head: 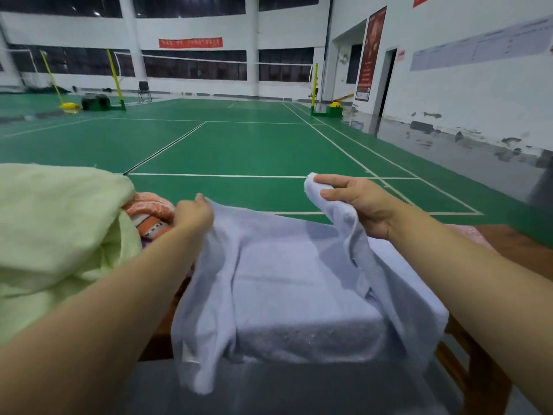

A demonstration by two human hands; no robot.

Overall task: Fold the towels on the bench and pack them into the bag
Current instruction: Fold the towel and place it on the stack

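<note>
Both bare forearms stretched forward from the lower corners, well apart. Left hand (pixel 194 212) turned knuckles-up, its grip pinching the far left corner of a pale blue towel (pixel 287 283); fingertips hidden behind the cloth and the hand itself. Right hand (pixel 356 202) raised higher, palm side toward the camera, thumb and curled fingers pinching the far right corner, a rounded tuft of cloth poking out above the thumb.

Soft, slightly fuzzy terry, draped over the wooden surface (pixel 514 244) and sagging between the two held corners. Flat boxy shape across the middle, near edge hanging down past the front in loose folds, a longer flap trailing at lower left.

Left of that, a bulky, rumpled light green towel (pixel 57 223), cut off by the frame edge. Just behind the left wrist, an orange-and-white patterned cloth (pixel 152 211), mostly hidden by the green heap and the hand. Scrap of pink fabric (pixel 466 232) beyond the right forearm, too little showing to tell its shape.

Reddish-brown wood, only partly visible under the cloth. Glossy green court floor (pixel 239 145) with white lines beyond.
</note>
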